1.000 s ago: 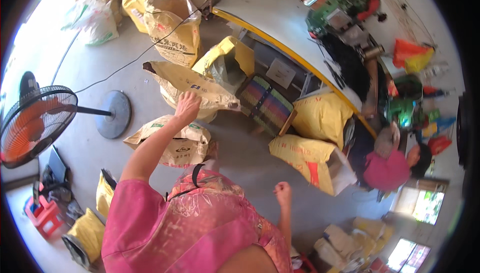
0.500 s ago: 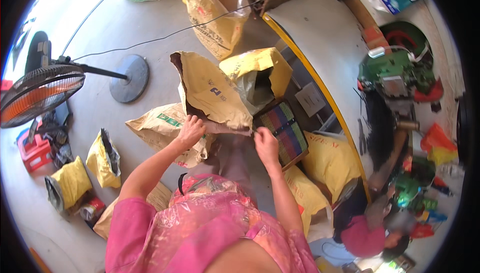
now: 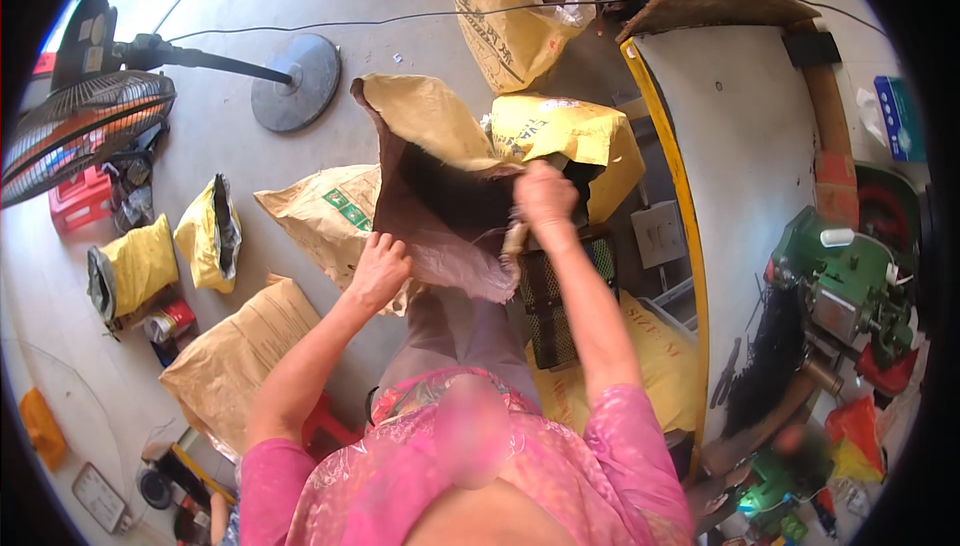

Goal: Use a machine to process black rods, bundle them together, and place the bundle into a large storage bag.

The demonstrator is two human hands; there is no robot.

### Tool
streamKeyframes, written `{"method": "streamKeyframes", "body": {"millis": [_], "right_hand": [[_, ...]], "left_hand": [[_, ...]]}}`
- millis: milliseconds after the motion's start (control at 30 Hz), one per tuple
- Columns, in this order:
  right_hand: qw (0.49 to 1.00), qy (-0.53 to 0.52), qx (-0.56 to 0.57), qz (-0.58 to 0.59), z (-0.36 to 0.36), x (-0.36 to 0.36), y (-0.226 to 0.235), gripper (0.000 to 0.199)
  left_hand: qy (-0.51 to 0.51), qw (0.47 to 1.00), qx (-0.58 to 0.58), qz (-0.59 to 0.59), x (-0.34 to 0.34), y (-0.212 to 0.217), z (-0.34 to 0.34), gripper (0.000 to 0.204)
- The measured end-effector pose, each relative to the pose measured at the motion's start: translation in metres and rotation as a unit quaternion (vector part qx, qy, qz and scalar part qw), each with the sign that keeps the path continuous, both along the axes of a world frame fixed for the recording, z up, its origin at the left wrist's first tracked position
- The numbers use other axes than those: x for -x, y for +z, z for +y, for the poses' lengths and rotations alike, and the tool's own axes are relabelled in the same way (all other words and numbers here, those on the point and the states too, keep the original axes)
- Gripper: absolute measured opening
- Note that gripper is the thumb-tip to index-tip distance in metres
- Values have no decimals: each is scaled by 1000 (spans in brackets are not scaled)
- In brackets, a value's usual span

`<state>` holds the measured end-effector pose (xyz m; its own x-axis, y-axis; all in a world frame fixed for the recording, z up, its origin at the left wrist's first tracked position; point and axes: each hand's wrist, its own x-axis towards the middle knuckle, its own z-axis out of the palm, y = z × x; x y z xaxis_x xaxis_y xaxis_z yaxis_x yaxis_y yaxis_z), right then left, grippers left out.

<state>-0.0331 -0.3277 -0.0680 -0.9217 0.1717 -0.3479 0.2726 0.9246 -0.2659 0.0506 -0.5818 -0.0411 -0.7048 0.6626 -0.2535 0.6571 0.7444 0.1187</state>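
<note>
A large brown paper sack [image 3: 425, 118] stands upright in front of my legs, its wide mouth tipped toward me and its dark inside showing. My left hand [image 3: 380, 268] is closed on the near left part of the rim, fingertips over the edge. On the right side of the rim, my right hand [image 3: 546, 196] is a fist gripping the sack edge, slightly blurred. What lies deep in the sack is too dark to tell. Left of it leans another paper sack [image 3: 330, 208] with a green print. Behind my right hand is a yellow sack [image 3: 548, 128] with an open mouth.
A pedestal fan [image 3: 85, 131] stands at the left, its round base [image 3: 296, 84] on the floor. A yellow-edged table [image 3: 740, 136] with green machines [image 3: 845, 281] runs along the right. A cable [image 3: 400, 19] crosses the far floor. Small yellow bags [image 3: 208, 236] sit left.
My right hand has moved up and away from me with the rim, and the sack's mouth has spread wide. My left hand stays on the near rim. The view has shifted.
</note>
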Motion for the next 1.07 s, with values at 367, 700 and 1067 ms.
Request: {"method": "streamKeyframes", "body": {"millis": [367, 700, 1067], "right_hand": [[988, -118, 84, 61, 81, -19, -6, 24], [996, -17, 68, 56, 50, -39, 20, 18], [943, 195, 186, -196, -46, 8, -47, 22]], "left_hand": [[66, 974, 135, -173, 32, 18, 9, 9], [211, 950, -26, -229, 127, -57, 96, 17], [52, 922, -214, -318, 207, -62, 164, 38]]}}
